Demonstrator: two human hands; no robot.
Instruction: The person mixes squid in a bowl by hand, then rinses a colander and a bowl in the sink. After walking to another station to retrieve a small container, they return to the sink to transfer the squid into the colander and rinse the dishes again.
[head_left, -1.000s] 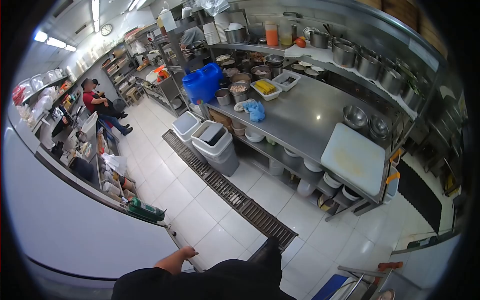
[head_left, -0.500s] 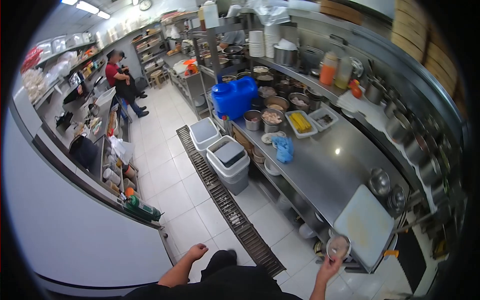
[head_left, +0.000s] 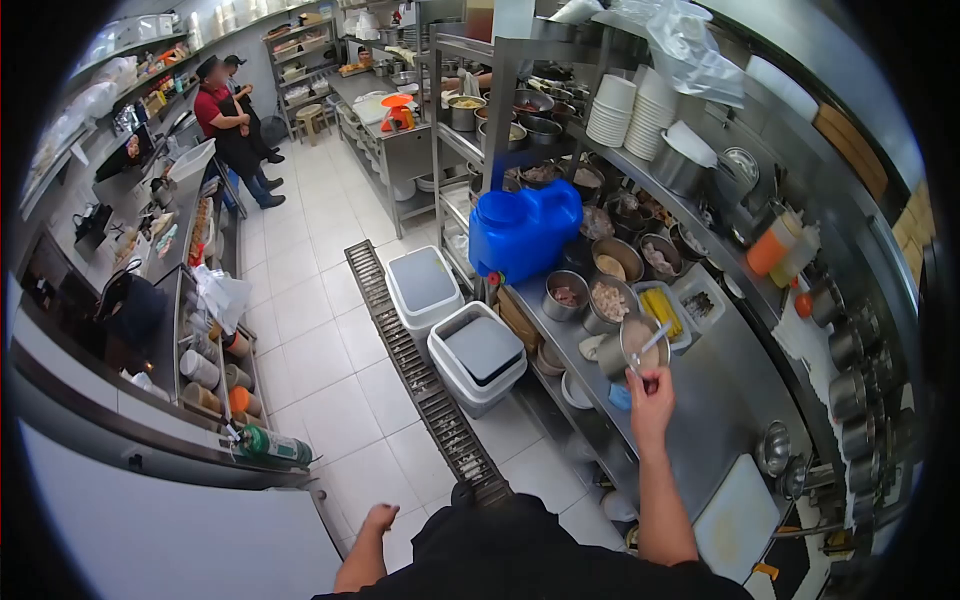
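My right hand (head_left: 651,390) reaches forward over the steel counter and grips a round metal pot (head_left: 613,362) by its near edge. Beige-pink contents fill the pot, and a pale-handled spoon (head_left: 655,338) rests in it. Just under the pot lies a crumpled piece of blue plastic (head_left: 620,396), partly hidden. Beyond it stand a metal pot of meat pieces (head_left: 608,300) and a white tray of yellow food (head_left: 660,312). My left hand (head_left: 381,517) hangs low over the floor, fingers curled, with nothing visible in it.
A blue jug (head_left: 525,230) stands at the counter's far end. Two lidded bins (head_left: 478,355) sit beside a floor drain grate (head_left: 420,370). A white cutting board (head_left: 738,515) and metal bowls (head_left: 773,447) are at the near right. Two people (head_left: 225,125) stand in the aisle.
My right hand has moved forward along the counter, carrying the pot from beside the cutting board to near the food containers. My view has shifted forward; my left hand still hangs low.
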